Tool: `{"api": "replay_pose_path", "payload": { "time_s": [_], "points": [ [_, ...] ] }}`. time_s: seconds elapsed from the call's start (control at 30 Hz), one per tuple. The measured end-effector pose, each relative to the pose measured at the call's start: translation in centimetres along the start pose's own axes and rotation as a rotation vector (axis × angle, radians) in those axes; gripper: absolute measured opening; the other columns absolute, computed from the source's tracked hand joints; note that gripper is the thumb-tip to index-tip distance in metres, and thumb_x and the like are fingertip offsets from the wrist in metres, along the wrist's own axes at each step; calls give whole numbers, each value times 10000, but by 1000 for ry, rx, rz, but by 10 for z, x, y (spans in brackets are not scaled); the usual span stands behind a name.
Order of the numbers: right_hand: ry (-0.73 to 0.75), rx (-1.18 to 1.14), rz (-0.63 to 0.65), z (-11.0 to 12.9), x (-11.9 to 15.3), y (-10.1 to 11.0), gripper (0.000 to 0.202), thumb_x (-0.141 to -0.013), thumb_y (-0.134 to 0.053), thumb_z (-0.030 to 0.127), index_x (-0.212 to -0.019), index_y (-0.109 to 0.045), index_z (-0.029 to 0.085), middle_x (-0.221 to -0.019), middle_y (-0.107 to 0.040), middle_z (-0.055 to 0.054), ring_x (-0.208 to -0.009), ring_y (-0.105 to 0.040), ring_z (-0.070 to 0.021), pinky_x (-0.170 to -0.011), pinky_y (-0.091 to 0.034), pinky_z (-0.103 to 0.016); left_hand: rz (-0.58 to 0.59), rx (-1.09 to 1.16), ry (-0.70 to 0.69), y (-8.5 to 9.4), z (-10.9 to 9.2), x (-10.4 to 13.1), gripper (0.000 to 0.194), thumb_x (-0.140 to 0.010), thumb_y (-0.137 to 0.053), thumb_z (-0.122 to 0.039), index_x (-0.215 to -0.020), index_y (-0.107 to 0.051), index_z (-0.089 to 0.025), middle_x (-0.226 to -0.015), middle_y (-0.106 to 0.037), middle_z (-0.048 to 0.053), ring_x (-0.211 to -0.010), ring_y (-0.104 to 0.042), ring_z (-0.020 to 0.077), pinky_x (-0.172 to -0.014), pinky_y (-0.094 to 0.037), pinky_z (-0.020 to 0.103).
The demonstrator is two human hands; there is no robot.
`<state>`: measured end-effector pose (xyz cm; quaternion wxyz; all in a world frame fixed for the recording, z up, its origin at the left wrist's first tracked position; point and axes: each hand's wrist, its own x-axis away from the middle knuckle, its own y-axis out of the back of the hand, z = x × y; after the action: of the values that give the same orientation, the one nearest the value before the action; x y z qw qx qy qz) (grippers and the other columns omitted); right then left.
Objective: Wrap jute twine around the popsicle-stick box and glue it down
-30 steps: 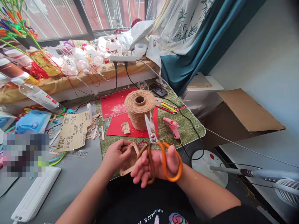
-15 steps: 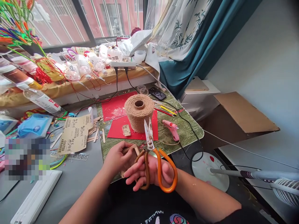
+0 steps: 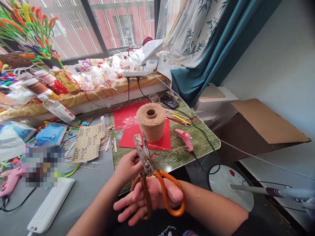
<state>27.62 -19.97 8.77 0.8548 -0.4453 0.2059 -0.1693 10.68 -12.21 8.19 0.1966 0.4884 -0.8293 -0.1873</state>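
Note:
The orange-handled scissors hang on my right hand, whose thumb and fingers pass through the loops; the fingers are spread, palm upward. Their rusty blades stand partly apart, pointing up and away. Behind them my left hand curls round a light-brown, wooden-looking piece, mostly hidden by the scissors. Beyond my hands a large spool of twine stands upright on red sheets. A small printed card lies beside it. To the right rests a pink glue gun, with a strand of twine near it.
Sandpaper and craft sticks lie left on the grey table. A black phone and pencils are behind the spool. Bottles crowd the sill, with a power strip. A fan base stands at right.
The scissors have tilted leftward and come lower, with my right hand's fingers spreading further. My left hand still grips the brown piece, now more covered. The whole view has shifted slightly.

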Motion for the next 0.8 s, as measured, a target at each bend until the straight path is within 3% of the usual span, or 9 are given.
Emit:
{"api": "replay_pose_path", "payload": {
  "time_s": [0.1, 0.17, 0.3, 0.4, 0.53, 0.7, 0.8],
  "points": [
    [-59, -101, 93, -2, 2, 3, 1032, -342, -1001, 677, -1146, -559, 206, -1623, -409, -284, -1448, -482, -461, -1130, -406, -564, 100, 120, -26, 9, 0, -1, 267, -876, -678, -300, -1119, -736, -206, -1067, -804, 49, -947, -759, 250, -842, -614, 344],
    [-45, -135, 116, -4, 3, 6, 1006, -391, -1008, 645, -1168, -556, 193, -1627, -401, -288, -1451, -489, -439, -1142, -404, -525, 106, 207, -26, 15, 4, -3, 319, -881, -685, -298, -1183, -729, -203, -1132, -798, 62, -984, -760, 248, -871, -613, 344],
    [18, -174, 183, -6, 2, 8, 946, -462, -997, 631, -1176, -558, 193, -1597, -459, -274, -1405, -560, -390, -1116, -442, -473, -42, 299, -48, 23, 10, -9, 309, -934, -655, -352, -1176, -747, -184, -1150, -798, 85, -1062, -749, 266, -959, -589, 377],
    [29, -158, 200, -5, 2, 6, 930, -501, -961, 692, -1178, -555, 201, -1598, -459, -275, -1408, -560, -388, -1116, -442, -479, -162, 277, -99, 21, 6, -12, 348, -993, -601, -418, -1191, -752, -176, -1206, -783, 105, -1146, -724, 280, -1023, -558, 399],
    [49, -126, 186, -5, 5, 2, 952, -538, -853, 836, -1188, -552, 209, -1606, -441, -289, -1419, -547, -407, -1111, -443, -513, -99, 218, -228, 8, -4, -13, 434, -960, -669, -370, -1371, -680, -228, -1390, -700, 105, -1295, -651, 293, -1073, -534, 402],
    [49, -132, 194, -15, 7, 7, 956, -534, -831, 864, -1189, -560, 221, -1585, -481, -270, -1401, -565, -406, -1093, -461, -502, -164, 139, -295, -1, -6, -13, 179, -930, -667, -286, -1003, -815, -218, -1007, -803, 62, -945, -748, 231, -880, -587, 338],
    [75, -132, 243, -21, 6, 9, 951, -539, -827, 867, -1174, -555, 213, -1538, -529, -280, -1340, -616, -400, -1036, -505, -493, -187, 25, -285, 0, -4, -14, 146, -914, -670, -277, -966, -789, -209, -955, -792, 43, -869, -734, 211, -823, -575, 316]
  ]
}}
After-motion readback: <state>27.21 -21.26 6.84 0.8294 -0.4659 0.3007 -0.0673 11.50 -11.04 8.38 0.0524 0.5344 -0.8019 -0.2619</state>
